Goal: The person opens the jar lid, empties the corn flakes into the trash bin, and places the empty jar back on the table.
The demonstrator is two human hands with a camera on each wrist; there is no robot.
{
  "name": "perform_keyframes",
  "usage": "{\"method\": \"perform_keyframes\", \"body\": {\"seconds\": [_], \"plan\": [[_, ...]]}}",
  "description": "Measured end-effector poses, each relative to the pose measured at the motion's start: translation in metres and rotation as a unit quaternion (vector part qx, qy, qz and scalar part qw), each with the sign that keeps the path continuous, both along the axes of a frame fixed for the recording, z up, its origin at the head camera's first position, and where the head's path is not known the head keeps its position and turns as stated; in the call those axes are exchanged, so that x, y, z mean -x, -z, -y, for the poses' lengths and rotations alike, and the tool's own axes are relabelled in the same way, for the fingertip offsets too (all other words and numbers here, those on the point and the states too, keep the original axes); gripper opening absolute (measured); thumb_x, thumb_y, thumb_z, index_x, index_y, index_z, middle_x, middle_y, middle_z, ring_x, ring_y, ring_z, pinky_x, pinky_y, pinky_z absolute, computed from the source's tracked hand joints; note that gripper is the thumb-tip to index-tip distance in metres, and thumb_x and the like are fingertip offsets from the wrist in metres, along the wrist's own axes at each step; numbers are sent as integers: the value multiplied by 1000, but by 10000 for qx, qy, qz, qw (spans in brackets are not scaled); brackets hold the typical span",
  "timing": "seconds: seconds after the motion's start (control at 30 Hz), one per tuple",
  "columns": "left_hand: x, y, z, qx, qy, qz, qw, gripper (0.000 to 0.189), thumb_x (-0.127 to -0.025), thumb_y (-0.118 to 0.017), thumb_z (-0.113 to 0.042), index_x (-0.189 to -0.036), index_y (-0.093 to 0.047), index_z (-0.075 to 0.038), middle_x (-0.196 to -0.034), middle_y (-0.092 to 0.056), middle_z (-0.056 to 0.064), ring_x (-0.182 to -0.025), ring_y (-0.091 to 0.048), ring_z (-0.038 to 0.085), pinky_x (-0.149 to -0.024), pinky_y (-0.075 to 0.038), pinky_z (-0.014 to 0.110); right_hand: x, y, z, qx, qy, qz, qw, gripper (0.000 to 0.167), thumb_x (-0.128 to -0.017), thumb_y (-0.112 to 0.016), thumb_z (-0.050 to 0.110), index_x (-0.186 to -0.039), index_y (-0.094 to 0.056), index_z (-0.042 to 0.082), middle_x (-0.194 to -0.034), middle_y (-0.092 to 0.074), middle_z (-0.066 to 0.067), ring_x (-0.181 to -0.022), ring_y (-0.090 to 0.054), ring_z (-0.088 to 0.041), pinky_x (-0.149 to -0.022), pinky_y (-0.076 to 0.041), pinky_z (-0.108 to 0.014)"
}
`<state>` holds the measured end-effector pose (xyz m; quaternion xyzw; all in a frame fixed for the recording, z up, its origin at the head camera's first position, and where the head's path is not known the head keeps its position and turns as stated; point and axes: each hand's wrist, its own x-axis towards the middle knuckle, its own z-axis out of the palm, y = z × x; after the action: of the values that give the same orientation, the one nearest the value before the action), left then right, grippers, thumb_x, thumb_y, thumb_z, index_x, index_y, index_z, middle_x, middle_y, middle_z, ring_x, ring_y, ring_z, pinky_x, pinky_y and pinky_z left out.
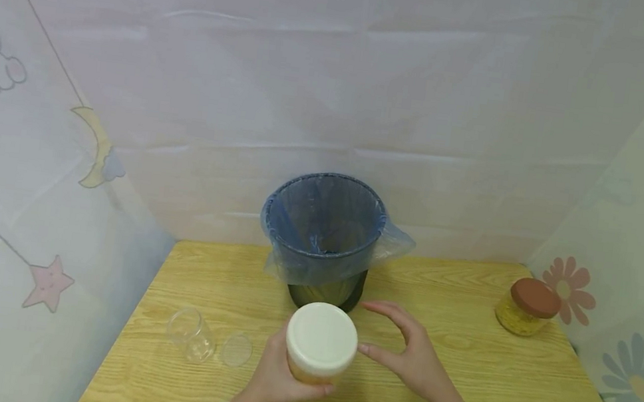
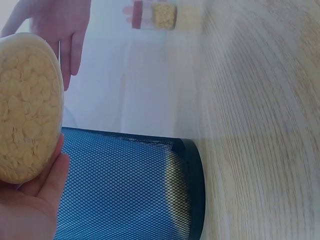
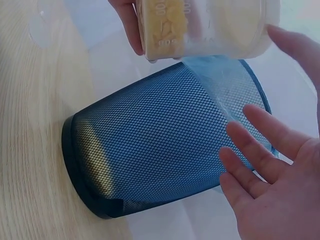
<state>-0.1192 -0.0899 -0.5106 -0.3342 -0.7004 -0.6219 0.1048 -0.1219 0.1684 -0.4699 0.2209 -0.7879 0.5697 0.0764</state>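
My left hand [image 1: 283,384] grips a clear jar [image 3: 200,30] low on its side, above the table. The jar has a white lid [image 1: 322,337] and is partly filled with pale yellow flakes [image 2: 27,107], seen through its base in the left wrist view. To the right of the lid, my right hand [image 1: 414,356] has its fingers spread and holds nothing. Its thumb [image 3: 295,47] is right at the lid's edge in the right wrist view. Just behind the jar stands a mesh bin [image 3: 150,135], lined with a blue plastic bag [image 1: 320,264].
At the left of the wooden table [image 1: 155,382], a clear glass [image 1: 192,336] stands beside a clear round disc [image 1: 236,350]. A small jar with a reddish-brown lid [image 1: 535,297] and yellow contents sits at the back right. Printed sheets [image 1: 370,100] hang behind and on both sides.
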Motion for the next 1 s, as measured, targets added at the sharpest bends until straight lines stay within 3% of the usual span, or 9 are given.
{"method": "perform_keyframes", "body": {"seconds": [0.17, 0.23, 0.37, 0.47, 0.7, 0.9, 1.0], "plan": [[-1, 0, 0, -1, -37, 61, 10000, 105, -61, -99, -16, -150, -42, -10, -134, -62, 9, -114, -65, 30, -95, -54, 45, -2, -3, 2, 131, -125, -115, 9998, 38, -87, -81, 7, -123, -71, 16, -127, -65, -5, -121, -57, -23, -104, -41, -54], [-3, -8, -1, -27, -38, 68, 10000, 103, -62, -98, -14, -149, -43, -8, -133, -62, 10, -114, -65, 30, -95, -54, 44, -3, -4, 3, 247, -244, -175, 9992, 32, -88, -80, 4, -117, -74, 16, -124, -66, -7, -119, -58, -24, -104, -42, -46], [-3, -10, -1, -39, -52, 124, 9999, 105, -60, -98, -10, -149, -42, -8, -133, -62, 10, -113, -65, 30, -94, -54, 44, -4, -6, 5, 415, -405, -288, 9979, 27, -89, -77, 0, -111, -77, 15, -122, -67, -10, -116, -60, -26, -102, -44, -35], [-1, -3, 0, -34, -54, 193, 9998, 106, -61, -99, -14, -150, -41, -11, -134, -61, 10, -114, -64, 30, -94, -54, 44, -6, -8, 7, 452, -390, -290, 9978, 25, -90, -76, 0, -110, -78, 13, -120, -67, -9, -115, -61, -25, -100, -46, -33], [-2, -3, 1, -103, -28, 231, 9997, 104, -63, -98, -17, -149, -42, -11, -132, -62, 10, -113, -65, 31, -94, -54, 44, -9, -10, 11, 352, -445, -352, 9978, 31, -91, -73, -1, -120, -75, 11, -121, -68, -8, -116, -61, -24, -103, -45, -36], [-2, -2, -1, -10, -43, 38, 10000, 102, -63, -99, -19, -148, -45, -10, -132, -63, 9, -113, -65, 29, -95, -54, 44, -11, -10, 14, 140, -670, -98, 9976, 57, -85, -83, 8, -138, -64, 15, -132, -63, -2, -123, -57, -24, -103, -43, -55], [-1, -1, -3, 34, 7, -68, 10000, 102, -65, -98, -23, -149, -44, -9, -134, -61, 9, -113, -65, 29, -95, -54, 44, -11, -8, 17, 113, -814, -60, 9966, 74, -77, -90, 14, -144, -58, 15, -135, -61, -1, -124, -56, -24, -102, -44, -54]]}}
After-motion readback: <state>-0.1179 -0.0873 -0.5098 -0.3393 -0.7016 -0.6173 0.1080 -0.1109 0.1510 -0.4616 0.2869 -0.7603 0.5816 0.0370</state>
